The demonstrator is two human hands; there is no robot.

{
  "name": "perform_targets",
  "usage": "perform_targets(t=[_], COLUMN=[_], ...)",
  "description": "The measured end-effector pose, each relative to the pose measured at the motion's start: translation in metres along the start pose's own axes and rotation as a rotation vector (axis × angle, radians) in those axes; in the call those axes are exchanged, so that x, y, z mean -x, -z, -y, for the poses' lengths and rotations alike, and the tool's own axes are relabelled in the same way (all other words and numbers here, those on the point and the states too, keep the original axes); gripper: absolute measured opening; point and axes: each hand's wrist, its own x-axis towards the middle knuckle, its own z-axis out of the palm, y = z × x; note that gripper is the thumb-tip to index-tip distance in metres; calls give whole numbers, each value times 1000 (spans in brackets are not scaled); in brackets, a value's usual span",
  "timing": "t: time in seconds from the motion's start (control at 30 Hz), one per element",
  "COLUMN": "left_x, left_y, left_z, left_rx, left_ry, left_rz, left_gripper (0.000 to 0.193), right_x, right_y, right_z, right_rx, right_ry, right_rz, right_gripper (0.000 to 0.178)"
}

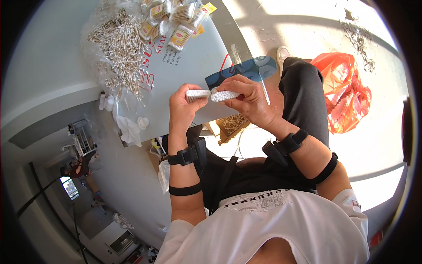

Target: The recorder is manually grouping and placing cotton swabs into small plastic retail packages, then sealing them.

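Observation:
Both my hands are raised in front of me, just off the near edge of the table. My left hand (182, 110) is closed on a bundle of cotton swabs (197, 94), pinched between thumb and fingers. Against its right end sits a second bundle of cotton swabs (225, 96), its white tips bunched together. My right hand (254, 100) grips that second bundle with thumb and fingers. The two bundles nearly touch or meet; I cannot tell which. Whether a thin wrapper surrounds either bundle is unclear.
A heap of loose cotton swabs (118, 55) lies in clear plastic on the grey table (180, 72). Several swab packs (180, 37) are piled beside it. A blue patterned sheet (259, 68) juts past the edge. Below stands a box of sticks (231, 125). Right, a red plastic bag (362, 103).

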Motion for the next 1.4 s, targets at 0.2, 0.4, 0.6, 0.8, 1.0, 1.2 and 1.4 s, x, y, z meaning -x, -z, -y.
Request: perform_targets(t=[0.2,0.4,0.6,0.8,1.0,1.2,1.4], left_x=[-19,12,17,18,18,19,19], left_y=[-7,-19,-32,-31,-31,-31,-31], left_z=[14,-8,-10,-15,-18,-19,-16], left_rx=[-560,30,-60,-125,-147,-180,-228], left_ry=[-262,-377,-485,-517,-523,-532,-533], left_rz=[-428,-44,-88,-81,-73,-44,-35], left_gripper=[41,40,30,30,25,20,19], right_x=[0,-1,0,2,2,2,4], right_y=[-1,0,-1,0,1,1,-2], right_z=[-4,-3,1,2,6,3,0], right_rx=[-4,-61,-60,-48,-26,16,27], right_ry=[-29,-44,-30,-3,14,58,76], right_rz=[5,-20,-8,-6,17,18,-16], right_gripper=[29,29,29,29,27,22,18])
